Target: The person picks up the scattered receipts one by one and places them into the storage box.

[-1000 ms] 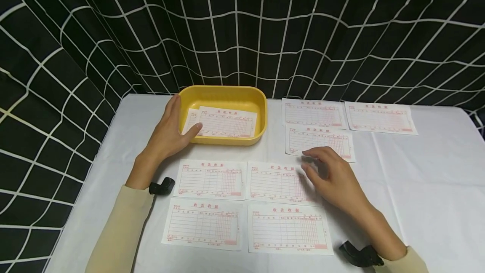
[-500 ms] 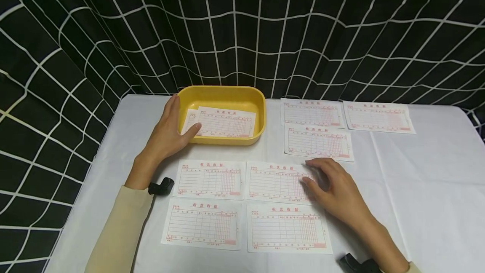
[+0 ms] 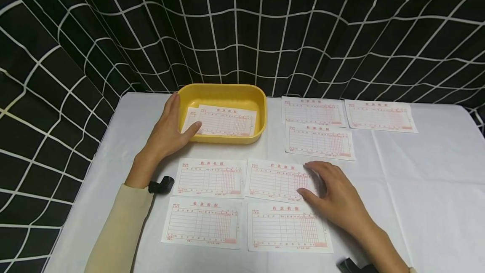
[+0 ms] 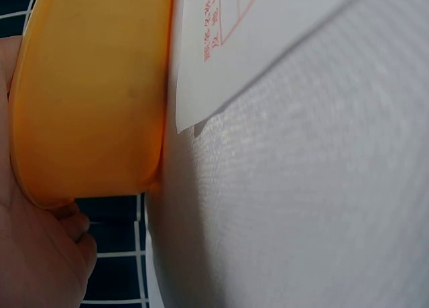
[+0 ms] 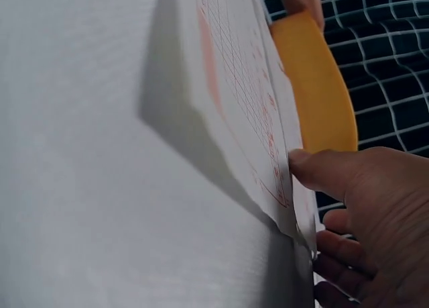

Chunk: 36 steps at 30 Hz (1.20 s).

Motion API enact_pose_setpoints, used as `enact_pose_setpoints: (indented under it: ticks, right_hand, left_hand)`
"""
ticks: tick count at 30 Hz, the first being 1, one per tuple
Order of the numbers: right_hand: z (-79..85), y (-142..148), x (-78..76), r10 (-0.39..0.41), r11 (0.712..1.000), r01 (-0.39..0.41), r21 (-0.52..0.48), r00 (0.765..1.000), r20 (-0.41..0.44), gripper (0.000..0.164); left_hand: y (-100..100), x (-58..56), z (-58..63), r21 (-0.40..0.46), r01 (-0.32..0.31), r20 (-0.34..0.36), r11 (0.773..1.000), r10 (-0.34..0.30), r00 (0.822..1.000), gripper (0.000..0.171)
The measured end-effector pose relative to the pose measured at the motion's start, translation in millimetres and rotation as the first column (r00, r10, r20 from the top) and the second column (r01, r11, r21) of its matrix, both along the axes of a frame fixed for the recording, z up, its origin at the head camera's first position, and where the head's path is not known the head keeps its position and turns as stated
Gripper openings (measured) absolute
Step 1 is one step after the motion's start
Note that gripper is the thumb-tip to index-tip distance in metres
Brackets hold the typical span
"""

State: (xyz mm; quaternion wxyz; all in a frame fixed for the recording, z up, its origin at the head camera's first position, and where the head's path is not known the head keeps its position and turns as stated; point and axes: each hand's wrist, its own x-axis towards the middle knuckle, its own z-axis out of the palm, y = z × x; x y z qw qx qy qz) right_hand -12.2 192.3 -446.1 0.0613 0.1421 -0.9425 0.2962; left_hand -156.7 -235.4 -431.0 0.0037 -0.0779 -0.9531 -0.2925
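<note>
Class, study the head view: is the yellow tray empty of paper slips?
No, at least two red-printed slips lie overlapping inside the yellow tray.

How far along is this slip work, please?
At least two slips lie in the yellow tray, so look done if gathering them is the job. The left hand grips the tray; the right hand is over one slip, contact unclear. Seven slips on the tablecloth, including that one, seem left.
</note>
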Motion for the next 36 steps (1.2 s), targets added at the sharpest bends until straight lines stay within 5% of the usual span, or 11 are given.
enact_pose_setpoints:
  ticks: [11,24,36]
  right_hand:
    - [1.1,-4,5.8,-0.007,1.0,0.007,0.031,1.0,0.01,0.067]
    - [9.9,-7,-5.7,0.005,1.0,-0.005,-0.007,0.998,0.063,0.066]
    - [11.1,-6,-8.4,-0.011,0.999,0.016,-0.049,0.994,0.111,0.035]
  left_hand:
    - [0,0.6,1.8,-0.001,0.003,0.002,1.0,-0.003,1.0,0.106]
    - [-1,1.8,2.0,-0.001,-0.005,0.004,1.0,0.005,1.0,0.106]
    - [-1,-0.5,1.3,0.009,0.001,0.007,1.0,-0.001,1.0,0.106]
